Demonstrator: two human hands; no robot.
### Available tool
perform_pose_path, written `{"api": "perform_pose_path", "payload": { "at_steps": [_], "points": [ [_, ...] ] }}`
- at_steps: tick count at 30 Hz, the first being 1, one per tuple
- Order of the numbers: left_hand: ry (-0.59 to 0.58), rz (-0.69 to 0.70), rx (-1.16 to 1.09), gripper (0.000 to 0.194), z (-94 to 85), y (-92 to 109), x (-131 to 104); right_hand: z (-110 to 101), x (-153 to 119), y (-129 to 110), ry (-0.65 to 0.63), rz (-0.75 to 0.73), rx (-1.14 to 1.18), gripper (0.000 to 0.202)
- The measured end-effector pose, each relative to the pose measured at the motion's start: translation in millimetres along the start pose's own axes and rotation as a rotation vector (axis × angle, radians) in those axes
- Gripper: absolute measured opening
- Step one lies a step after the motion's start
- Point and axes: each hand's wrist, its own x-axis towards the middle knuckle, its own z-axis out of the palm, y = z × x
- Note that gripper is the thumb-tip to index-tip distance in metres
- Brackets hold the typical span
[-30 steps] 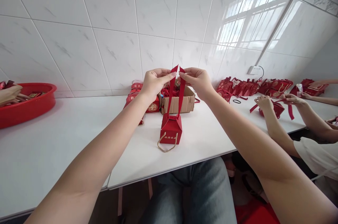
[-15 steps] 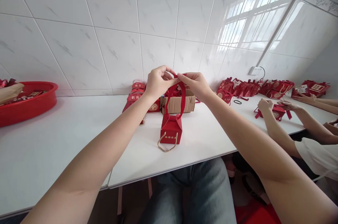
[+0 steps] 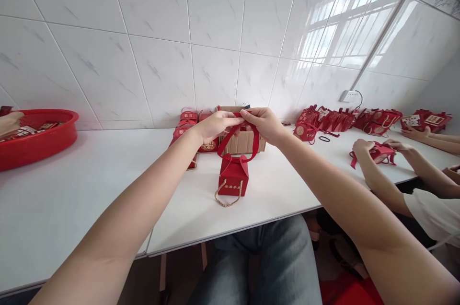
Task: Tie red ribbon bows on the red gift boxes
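While both hands [image 3: 214, 126] [image 3: 266, 125] pinch flat ribbon [image 3: 256, 144], twisted cord [image 3: 225, 205] droops below.

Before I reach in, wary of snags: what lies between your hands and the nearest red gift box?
In the head view, red ribbon loops from the gift box to left hand and right hand.

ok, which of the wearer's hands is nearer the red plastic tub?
Left. The left hand is well to the right of the red plastic tub, at the red ribbon of the small gift box; the right hand pinches the same ribbon, farther right.
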Motion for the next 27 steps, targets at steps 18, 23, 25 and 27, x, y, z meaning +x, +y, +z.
{"api": "perform_pose_path", "payload": {
  "at_steps": [18,23,25,27],
  "points": [
    [0.009,-0.191,-0.292,0.007,-17.7,-27.9,-4.8,-11.8,-15.7,32.2,-0.093,-0.494,-0.869,0.028],
    [0.115,-0.019,-0.029,0.028,-11.7,-36.3,-5.7,-9.7,-11.2,36.8,0.042,-0.419,-0.853,0.024],
    [0.151,0.053,0.079,0.028,-7.8,-37.2,-6.5,-8.2,-9.8,36.7,0.068,-0.409,-0.822,0.024],
    [0.199,0.105,0.184,0.027,-4.1,-36.4,-7.1,-6.5,-9.2,36.5,0.081,-0.401,-0.798,0.024]
  ]
}}
